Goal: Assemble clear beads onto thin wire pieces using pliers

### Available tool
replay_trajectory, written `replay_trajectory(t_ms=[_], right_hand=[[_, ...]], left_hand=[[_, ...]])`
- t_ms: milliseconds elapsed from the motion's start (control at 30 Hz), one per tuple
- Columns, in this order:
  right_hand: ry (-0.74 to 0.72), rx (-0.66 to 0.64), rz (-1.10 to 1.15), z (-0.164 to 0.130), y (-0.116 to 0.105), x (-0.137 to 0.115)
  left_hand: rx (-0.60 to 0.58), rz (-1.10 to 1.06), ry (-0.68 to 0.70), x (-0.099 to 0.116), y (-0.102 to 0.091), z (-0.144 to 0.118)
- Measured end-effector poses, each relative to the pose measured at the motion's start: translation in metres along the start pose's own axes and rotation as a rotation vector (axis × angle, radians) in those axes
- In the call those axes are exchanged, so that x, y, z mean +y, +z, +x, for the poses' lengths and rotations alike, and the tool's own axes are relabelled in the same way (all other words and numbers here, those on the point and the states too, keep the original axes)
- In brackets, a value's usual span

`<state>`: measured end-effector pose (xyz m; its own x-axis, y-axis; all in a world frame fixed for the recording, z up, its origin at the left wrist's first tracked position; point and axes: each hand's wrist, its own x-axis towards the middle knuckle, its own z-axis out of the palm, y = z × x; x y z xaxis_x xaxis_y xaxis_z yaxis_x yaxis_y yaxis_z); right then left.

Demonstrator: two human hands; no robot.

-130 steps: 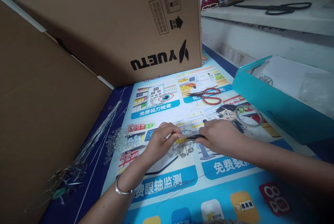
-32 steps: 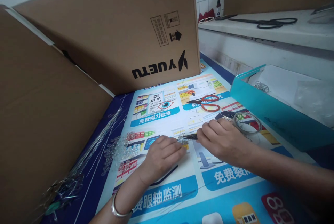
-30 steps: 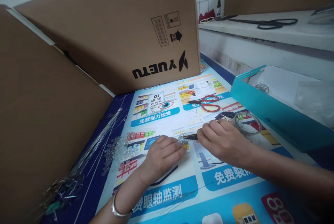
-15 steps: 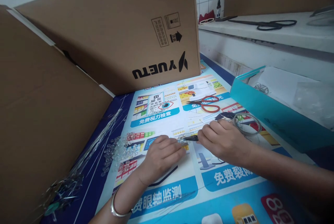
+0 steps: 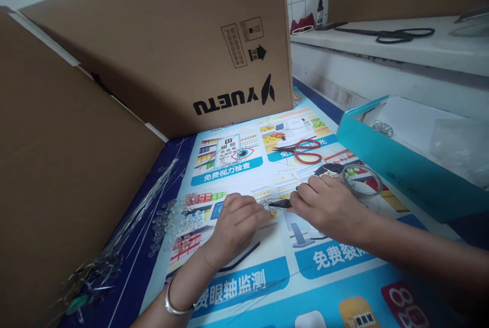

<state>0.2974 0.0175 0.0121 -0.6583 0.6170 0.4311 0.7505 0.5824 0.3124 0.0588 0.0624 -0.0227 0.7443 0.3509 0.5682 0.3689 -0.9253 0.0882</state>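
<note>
My left hand rests on the printed blue poster mat, its fingers closed on a small beaded wire piece. My right hand grips small dark pliers, whose tip meets that wire piece just beyond my left fingertips. A pile of clear beads lies on the mat left of my left hand. A silver bangle sits on my left wrist.
Two large cardboard boxes wall the left and back. Thin wires lie along the left box. Red scissors and a wire coil lie on the mat. A teal box stands right; black scissors rest on the ledge.
Both hands have dropped slightly toward the mat and stay together on the wire piece; the pliers' tip has shifted a little lower. Since the oldest frame the view has tilted.
</note>
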Motion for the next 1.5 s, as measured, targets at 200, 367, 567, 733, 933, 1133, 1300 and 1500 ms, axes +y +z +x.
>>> replay_trajectory(t_ms=[200, 367, 567, 733, 933, 1133, 1300, 1500], right_hand=[[0.037, -0.049, 0.006, 0.001, 0.0, -0.002], [0.072, -0.061, 0.033, 0.002, 0.0, -0.004], [0.065, -0.086, 0.038, 0.002, 0.001, -0.005], [0.064, -0.112, 0.026, 0.001, 0.003, -0.005], [0.102, -0.136, 0.051, 0.002, 0.006, -0.004], [0.175, -0.21, 0.169, 0.004, 0.011, -0.003], [0.201, -0.273, 0.232, 0.004, 0.012, -0.002], [0.279, -0.271, 0.311, 0.004, 0.013, 0.002]], left_hand=[[0.013, 0.087, -0.115, -0.001, 0.009, -0.001], [0.044, 0.08, -0.176, -0.002, 0.013, -0.001], [0.002, 0.059, -0.235, -0.002, 0.012, -0.001], [-0.04, -0.063, -0.343, -0.001, 0.015, -0.001], [-0.111, -0.328, -0.419, -0.001, 0.016, 0.001], [-0.132, -0.479, -0.479, -0.005, 0.015, 0.0], [-0.146, -0.511, -0.493, -0.006, 0.016, 0.0], [-0.067, -0.523, -0.475, -0.008, 0.016, -0.003]])
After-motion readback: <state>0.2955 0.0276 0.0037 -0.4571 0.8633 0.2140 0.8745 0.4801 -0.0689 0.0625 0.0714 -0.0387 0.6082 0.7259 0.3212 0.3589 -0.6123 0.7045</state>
